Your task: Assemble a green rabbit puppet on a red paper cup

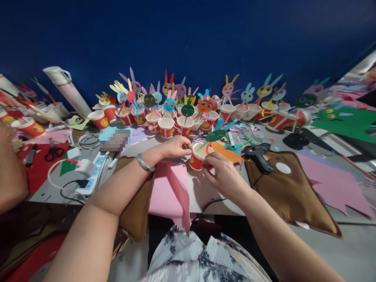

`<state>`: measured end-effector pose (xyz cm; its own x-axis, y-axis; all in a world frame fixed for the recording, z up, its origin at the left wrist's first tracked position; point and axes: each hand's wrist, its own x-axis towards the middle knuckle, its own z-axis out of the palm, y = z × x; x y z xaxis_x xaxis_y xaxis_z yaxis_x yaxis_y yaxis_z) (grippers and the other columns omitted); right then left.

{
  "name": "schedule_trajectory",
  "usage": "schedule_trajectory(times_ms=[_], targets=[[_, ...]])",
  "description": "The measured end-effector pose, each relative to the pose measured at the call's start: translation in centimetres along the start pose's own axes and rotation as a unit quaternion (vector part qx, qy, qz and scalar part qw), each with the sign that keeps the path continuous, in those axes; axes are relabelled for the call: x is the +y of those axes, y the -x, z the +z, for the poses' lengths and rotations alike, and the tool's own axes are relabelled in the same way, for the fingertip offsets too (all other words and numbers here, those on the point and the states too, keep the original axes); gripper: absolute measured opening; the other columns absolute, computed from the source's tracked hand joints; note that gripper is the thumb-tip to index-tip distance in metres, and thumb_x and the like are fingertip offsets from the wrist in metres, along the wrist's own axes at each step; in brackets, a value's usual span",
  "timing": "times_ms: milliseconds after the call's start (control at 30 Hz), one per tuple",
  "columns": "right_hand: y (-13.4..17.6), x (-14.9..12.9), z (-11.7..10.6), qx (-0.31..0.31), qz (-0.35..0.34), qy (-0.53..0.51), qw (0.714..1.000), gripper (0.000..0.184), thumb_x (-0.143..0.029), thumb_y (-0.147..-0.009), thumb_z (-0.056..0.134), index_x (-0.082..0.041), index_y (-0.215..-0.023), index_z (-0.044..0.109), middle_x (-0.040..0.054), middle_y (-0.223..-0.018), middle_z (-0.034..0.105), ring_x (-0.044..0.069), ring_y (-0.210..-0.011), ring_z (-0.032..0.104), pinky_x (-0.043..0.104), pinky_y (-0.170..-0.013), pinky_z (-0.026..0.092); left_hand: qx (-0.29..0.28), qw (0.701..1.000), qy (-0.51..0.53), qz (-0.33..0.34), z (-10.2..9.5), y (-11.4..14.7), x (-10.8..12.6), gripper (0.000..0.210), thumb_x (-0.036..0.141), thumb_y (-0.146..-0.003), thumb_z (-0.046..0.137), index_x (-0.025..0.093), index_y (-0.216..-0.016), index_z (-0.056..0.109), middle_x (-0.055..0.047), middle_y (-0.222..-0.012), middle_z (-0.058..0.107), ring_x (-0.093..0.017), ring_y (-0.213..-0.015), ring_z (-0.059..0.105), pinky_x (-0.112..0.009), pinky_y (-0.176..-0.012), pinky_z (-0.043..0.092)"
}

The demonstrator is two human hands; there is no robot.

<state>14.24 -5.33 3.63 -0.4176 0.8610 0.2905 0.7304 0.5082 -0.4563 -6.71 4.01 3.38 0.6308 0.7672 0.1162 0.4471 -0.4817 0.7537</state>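
A red and white paper cup [195, 161] stands in front of me at the table's near side, with a green strip and a red strip at its mouth. My left hand [176, 147] is at the cup's left, its fingertips curled together; anything in them is too small to make out. On the cup's right side, my right hand [219, 168] has its fingers bent in and overlaps the cup; what they pinch is hidden. Behind the cup lies a dark green paper rabbit face [216, 135] with blue-green ears. An orange paper sheet [227, 152] lies beside my right hand.
Several paper cups with rabbit figures [169, 105] line the back. A black glue gun [260, 156] rests on a brown cushion [282, 192] at right. Pink paper [169, 188] hangs over the front edge. Left are a power strip [95, 174], scissors [53, 150] and another person's arm [13, 168].
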Motion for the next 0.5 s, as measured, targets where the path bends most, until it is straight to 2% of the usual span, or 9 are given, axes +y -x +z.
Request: schedule_trajectory(times_ms=[267,500], targets=[[-0.1,0.4,-0.5,0.015,-0.008,0.007,1.000,0.011,-0.011,-0.083,0.056,-0.018,-0.076,0.062,0.0074,-0.081,0.062,0.018,-0.071,0.058,0.029,-0.067,0.046,-0.003,0.999,0.029,-0.028,0.2,0.0,0.6,0.016,0.027,-0.073,0.064,0.012,-0.075,0.068,-0.002,-0.071,0.067,-0.012,-0.067,0.057,-0.023,-0.064,0.041],[-0.3,0.2,-1.3,0.019,-0.002,-0.013,1.000,0.014,-0.012,-0.081,0.055,-0.019,-0.070,0.061,0.0047,-0.074,0.061,0.016,-0.065,0.056,0.028,-0.063,0.042,-0.026,0.997,0.065,-0.031,0.0,0.2,0.9,0.019,0.031,-0.071,0.064,0.012,-0.069,0.064,0.001,-0.064,0.059,-0.009,-0.062,0.050,-0.021,-0.059,0.037]])
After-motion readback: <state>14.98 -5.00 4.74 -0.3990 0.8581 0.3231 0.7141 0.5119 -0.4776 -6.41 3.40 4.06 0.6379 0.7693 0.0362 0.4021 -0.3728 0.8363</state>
